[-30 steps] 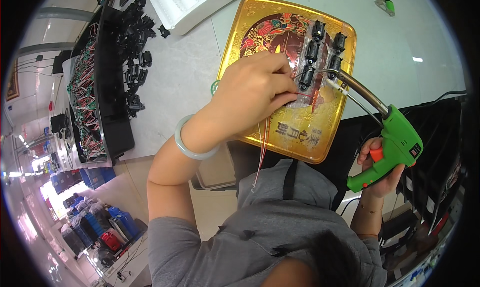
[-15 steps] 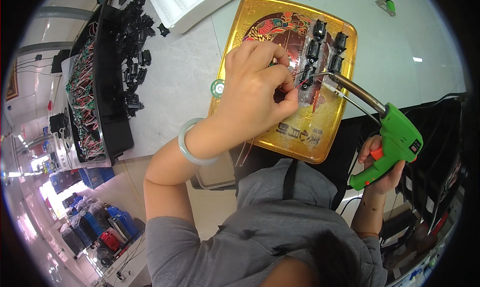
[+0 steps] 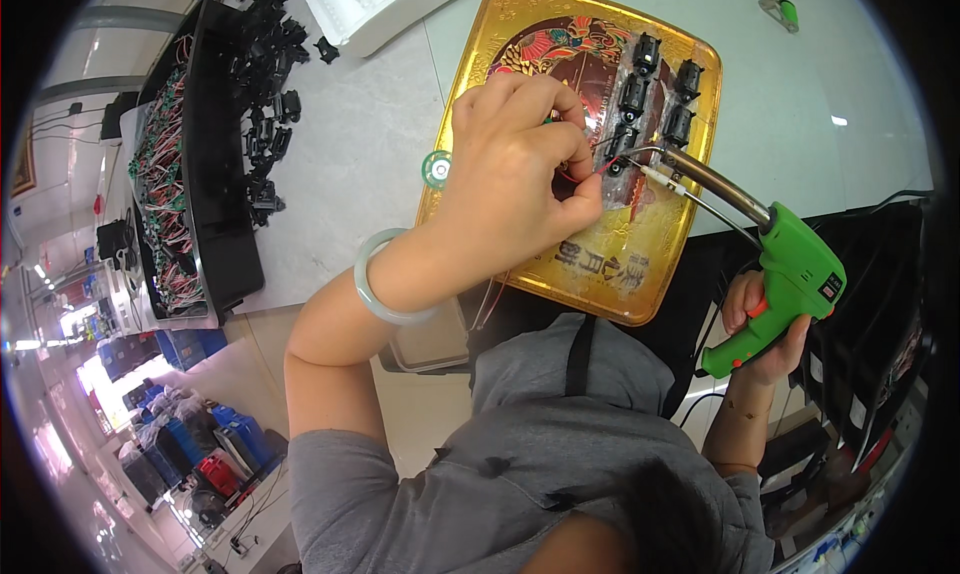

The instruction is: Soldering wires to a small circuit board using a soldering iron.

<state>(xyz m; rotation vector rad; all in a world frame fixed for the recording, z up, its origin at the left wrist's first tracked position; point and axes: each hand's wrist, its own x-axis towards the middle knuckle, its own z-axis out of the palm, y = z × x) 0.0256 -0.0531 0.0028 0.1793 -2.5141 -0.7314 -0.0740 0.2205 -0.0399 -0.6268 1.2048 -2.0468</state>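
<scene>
My left hand (image 3: pixel 520 164) pinches thin red and black wires (image 3: pixel 598 164) over a gold decorated tin tray (image 3: pixel 620 274). The wires lead to one of several black plastic parts (image 3: pixel 632 94) lined up on the tray. My right hand (image 3: pixel 765 329) grips the handle of a green soldering gun (image 3: pixel 790 284). Its metal barrel reaches left, and the tip (image 3: pixel 625 159) sits at the lowest black part, right beside my left fingertips. A pale green bangle (image 3: pixel 375 284) circles my left wrist.
A small round green-rimmed disc (image 3: pixel 436 169) lies on the white table (image 3: pixel 350 174) by the tray's left edge. A black tray (image 3: pixel 210 154) with wired black parts stands at far left. A white foam tray (image 3: pixel 360 4) is at the top. A small green clip (image 3: pixel 780 4) lies top right.
My left hand has shifted up the tray and left, uncovering the round disc, and now holds wires at the soldering tip. The soldering gun has stayed almost still.
</scene>
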